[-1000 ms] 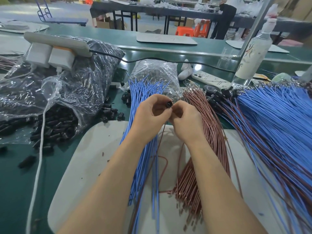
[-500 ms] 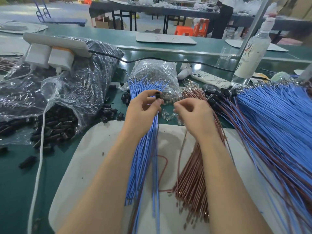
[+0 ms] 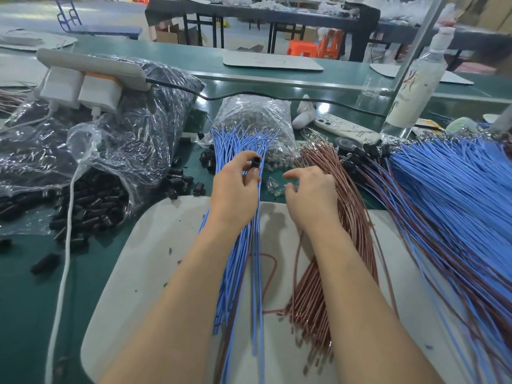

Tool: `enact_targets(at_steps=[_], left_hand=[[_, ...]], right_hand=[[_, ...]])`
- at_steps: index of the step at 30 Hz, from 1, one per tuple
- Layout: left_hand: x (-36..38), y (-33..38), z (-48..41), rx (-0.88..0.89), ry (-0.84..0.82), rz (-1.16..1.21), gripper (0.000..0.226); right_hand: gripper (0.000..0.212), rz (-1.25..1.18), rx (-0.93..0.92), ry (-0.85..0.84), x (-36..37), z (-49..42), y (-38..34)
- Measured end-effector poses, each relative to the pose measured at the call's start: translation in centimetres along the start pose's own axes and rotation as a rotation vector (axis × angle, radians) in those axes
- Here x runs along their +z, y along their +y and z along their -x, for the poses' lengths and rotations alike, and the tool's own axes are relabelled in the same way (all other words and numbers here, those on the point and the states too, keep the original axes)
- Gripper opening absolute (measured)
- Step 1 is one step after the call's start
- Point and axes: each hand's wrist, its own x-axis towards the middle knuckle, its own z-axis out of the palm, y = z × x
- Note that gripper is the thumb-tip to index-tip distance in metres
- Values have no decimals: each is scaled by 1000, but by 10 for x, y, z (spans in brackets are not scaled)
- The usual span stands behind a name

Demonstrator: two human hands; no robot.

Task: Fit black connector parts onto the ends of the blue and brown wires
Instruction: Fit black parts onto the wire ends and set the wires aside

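– Two hands, status?
– L hand pinches one black connector part betw. thumb and fingertips, just above the blue wires, one open end showing. R hand is curled, fingers down among loose small bits beside the brown wires; cannot tell if it grips anything.
– Handling?
– Judged: connector is light, rigid and small, apt to slip or roll. Take it by the sides, bore left free. Wires are thin and limp; hold close to the metal tip or they'll prob. buckle going in.
– Obscured?
– R fingertips hidden under the palm. Terminals too small to read. Plastic bag spills more black parts onto the counter, L side. Mixed wire pile is cut off at R edge.
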Motion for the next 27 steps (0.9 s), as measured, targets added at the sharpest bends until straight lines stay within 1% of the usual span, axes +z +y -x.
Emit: enact_targets(at_steps=[3, 5, 8, 11, 15, 17, 19, 21, 23, 25, 27], left_hand=[[2, -2, 0, -7, -4, -11, 25], [3, -2, 0, -5, 4, -14, 26], [4, -3, -1, 11, 9, -7, 27], [5, -2, 0, 19, 4, -15, 28], [4, -1, 1, 47, -4, -25, 30], [2, -1, 0, 49, -10, -28, 30], [2, 0, 0, 53, -21, -27, 29], [2, 0, 0, 70, -38, -34, 28], [4, 0, 1, 94, -57, -37, 27], [5, 0, 1, 110, -72, -61, 25], [6, 0, 2, 127, -85, -81, 24]], right_hand=[[38, 37, 43, -16, -3, 2, -1], [34, 37, 38, -2, -5, 2, -3], [28, 18, -28, 17, -5, -1, -16], [30, 162, -21, -73, 4, -7, -31], [25, 207, -3, -75, 15, -9, -39], [26, 130, -8, -59, 11, -10, -36], [26, -91, -11, -46, 0, -13, -29], [19, -366, -15, -13, -13, -12, -21], [8, -542, -14, 34, -23, -7, -15], [7, -575, -42, 74, -26, 0, -12], [8, -543, -80, 96, -24, 7, -9]])
